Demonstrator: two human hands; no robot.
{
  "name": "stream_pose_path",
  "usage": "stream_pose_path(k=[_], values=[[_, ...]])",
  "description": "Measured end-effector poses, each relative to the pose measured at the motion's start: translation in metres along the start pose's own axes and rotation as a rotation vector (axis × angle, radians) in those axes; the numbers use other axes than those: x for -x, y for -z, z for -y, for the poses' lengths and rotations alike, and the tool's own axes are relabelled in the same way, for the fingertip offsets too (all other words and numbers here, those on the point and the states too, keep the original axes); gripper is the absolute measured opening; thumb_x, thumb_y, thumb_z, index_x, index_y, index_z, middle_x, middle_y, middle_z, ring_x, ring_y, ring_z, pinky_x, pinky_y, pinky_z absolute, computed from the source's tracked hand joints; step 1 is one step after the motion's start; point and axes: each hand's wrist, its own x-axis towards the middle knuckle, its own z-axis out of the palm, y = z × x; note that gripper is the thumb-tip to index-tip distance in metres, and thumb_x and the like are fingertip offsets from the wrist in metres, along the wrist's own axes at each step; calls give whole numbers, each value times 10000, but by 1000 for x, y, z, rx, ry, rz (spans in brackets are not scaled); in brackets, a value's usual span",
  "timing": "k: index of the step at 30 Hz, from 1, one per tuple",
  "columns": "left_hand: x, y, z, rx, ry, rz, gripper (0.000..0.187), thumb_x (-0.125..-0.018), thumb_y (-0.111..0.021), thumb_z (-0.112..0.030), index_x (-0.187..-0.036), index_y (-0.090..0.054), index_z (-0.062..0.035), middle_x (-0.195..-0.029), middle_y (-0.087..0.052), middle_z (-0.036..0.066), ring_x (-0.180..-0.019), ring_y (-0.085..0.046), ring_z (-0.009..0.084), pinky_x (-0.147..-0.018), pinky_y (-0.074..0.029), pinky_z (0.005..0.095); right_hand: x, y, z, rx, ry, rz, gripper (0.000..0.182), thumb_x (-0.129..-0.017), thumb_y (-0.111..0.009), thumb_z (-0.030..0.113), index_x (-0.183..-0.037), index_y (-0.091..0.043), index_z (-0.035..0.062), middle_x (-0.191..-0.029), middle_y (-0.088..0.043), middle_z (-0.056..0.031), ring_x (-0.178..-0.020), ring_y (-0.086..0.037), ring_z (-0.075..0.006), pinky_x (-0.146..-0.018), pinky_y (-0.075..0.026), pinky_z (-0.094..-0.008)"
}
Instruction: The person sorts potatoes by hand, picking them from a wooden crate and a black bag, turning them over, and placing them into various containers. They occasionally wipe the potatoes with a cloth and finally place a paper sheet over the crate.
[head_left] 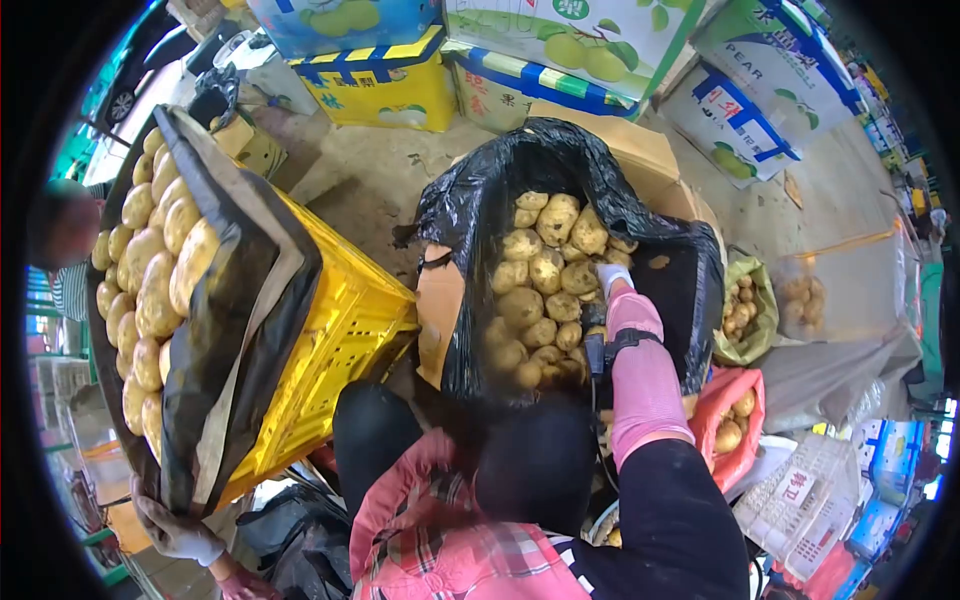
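Observation:
My right hand [614,276], in a white glove, reaches into a cardboard box lined with black plastic [455,215]. It touches the right side of a heap of potatoes [545,270]; its fingers are foreshortened and whether they grip one is hidden. A small device on a black strap [632,338] sits on that forearm. At the lower left, my gloved left hand [180,530] is closed round the near corner of a yellow plastic crate [345,320]. This crate looks tilted, is lined with dark cloth [240,270] and is heaped with large potatoes [150,270].
Fruit cartons [380,90] are stacked ahead. To the right stand a green sack of potatoes [745,305], a red bag of potatoes [735,420] and a white plastic basket [800,495]. A person [70,235] is at the far left edge, blurred.

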Motion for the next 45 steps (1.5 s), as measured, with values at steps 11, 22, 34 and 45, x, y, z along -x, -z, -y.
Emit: stream_pose_path(k=[11,22,34,45], values=[[0,1,-19,13,37,-20,446,-1091,-428,-276,-1295,-621,70,-1314,-652,138,-1208,-598,243,-1086,-421,376,5,31,-3,-208,0,80,885,-768,-779,522,-1420,-506,-11,-1397,-567,-241,-1236,-583,-380,-972,-497,-472],[-2,-3,-12,124,26,-16,438,-1086,-435,-256,-1269,-602,106,-1298,-633,192,-1226,-578,280,-1104,-401,416,-11,-1,81,-420,45,-461,857,-767,-789,503,-1367,-529,-50,-1398,-548,-255,-1191,-611,-377,-987,-504,-425],[56,-30,-199,373,-356,77,387,-980,-495,-41,-1353,-564,33,-1417,-565,170,-1344,-502,282,-1139,-367,419,274,105,38,-1598,931,1198,642,-980,-586,386,-1472,-430,5,-1369,-580,-233,-1214,-569,-515,-832,-627,-406],[136,-168,-310,1384,1019,1298,620,-952,-561,-555,-1434,-494,-171,-1332,-622,118,-1190,-626,359,-911,-543,605,397,155,85,-843,1044,348,615,-992,-613,466,-1334,-573,-44,-1149,-699,-132,-746,-665,-144,-683,-537,-270]])
